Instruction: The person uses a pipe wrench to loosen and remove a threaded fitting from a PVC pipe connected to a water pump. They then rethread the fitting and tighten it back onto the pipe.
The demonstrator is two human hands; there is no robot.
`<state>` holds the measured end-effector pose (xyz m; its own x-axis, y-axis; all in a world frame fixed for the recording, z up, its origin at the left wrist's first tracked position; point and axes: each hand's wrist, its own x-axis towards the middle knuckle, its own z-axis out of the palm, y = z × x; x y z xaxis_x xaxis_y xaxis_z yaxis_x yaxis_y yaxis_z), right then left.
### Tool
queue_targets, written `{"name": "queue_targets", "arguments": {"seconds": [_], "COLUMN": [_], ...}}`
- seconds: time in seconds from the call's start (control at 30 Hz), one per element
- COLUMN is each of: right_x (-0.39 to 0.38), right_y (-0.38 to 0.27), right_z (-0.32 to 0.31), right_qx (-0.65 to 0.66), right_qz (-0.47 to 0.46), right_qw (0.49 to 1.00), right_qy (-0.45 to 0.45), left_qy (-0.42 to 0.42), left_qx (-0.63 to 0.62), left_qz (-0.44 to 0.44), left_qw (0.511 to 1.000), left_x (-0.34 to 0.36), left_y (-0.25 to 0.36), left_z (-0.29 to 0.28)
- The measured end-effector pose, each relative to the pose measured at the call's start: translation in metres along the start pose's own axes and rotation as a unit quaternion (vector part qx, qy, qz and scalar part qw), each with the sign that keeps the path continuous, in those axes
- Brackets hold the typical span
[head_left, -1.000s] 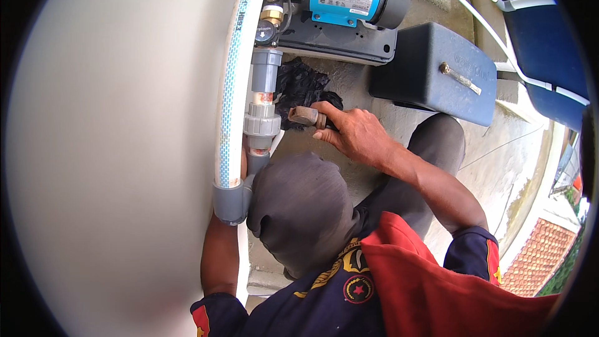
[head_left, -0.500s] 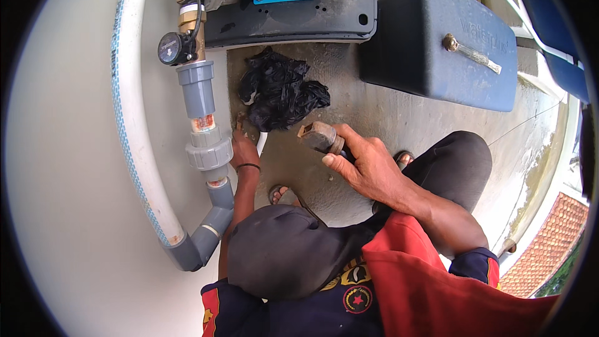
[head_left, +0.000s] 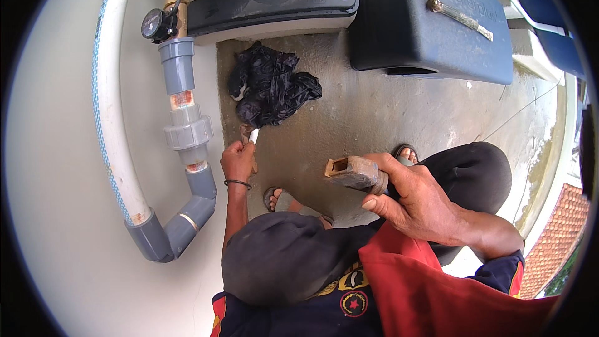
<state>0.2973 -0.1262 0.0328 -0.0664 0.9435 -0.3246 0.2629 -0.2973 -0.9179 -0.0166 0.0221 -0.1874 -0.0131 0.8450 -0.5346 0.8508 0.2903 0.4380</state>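
Right hand (head_left: pixel 424 203): fingers closed round hammer (head_left: pixel 355 173) neck, head leftward, poised. Left hand (head_left: pixel 238 161): fingers gripping chisel (head_left: pixel 248 137) on concrete floor (head_left: pixel 374 118), beside grey pipe union (head_left: pixel 188 132), just below black rag (head_left: pixel 271 84).

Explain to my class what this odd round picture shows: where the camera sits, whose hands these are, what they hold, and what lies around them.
The camera is worn on a person's head and looks down, so its wide lens bends the edges. Both hands are the wearer's own. The right hand grips a hammer by its head end. The left hand holds a small tool with a pale tip against the concrete floor, just below a crumpled black plastic bag. To the left, a grey pipe with a union fitting runs down from a pressure gauge beside a white pipe. A dark blue cover lies at the top right.
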Motion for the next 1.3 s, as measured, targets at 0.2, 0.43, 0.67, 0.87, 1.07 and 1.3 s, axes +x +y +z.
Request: {"name": "queue_targets", "arguments": {"seconds": [0.2,0.43,0.67,0.87,1.07,1.3], "right_x": [0.013,0.073,0.066,0.072,0.075,0.075], "right_y": [-0.002,0.07,0.108,0.105,0.108,0.104], "right_z": [-0.033,0.004,0.034,0.036,0.04,0.04], "right_qx": [-0.242,-0.248,-0.111,-0.042,0.037,0.073], "right_qz": [-0.048,-0.105,-0.091,-0.073,-0.046,0.034], "right_qw": [0.964,0.945,0.96,0.965,0.953,0.938], "right_qy": [-0.1,-0.185,-0.239,-0.249,-0.299,-0.337], "left_qy": [-0.206,-0.231,-0.256,-0.19,-0.144,-0.121], "left_qx": [-0.511,-0.544,-0.696,-0.734,-0.737,-0.743], "left_qz": [0.077,-0.001,0.028,0.113,0.148,0.162], "left_qw": [0.831,0.806,0.67,0.642,0.644,0.637], "left_x": [-0.049,-0.067,-0.099,-0.104,-0.104,-0.106], "left_y": [0.059,0.062,0.03,0.035,0.038,0.041], "left_z": [-0.007,-0.013,0.0,-0.018,-0.018,-0.015]}}
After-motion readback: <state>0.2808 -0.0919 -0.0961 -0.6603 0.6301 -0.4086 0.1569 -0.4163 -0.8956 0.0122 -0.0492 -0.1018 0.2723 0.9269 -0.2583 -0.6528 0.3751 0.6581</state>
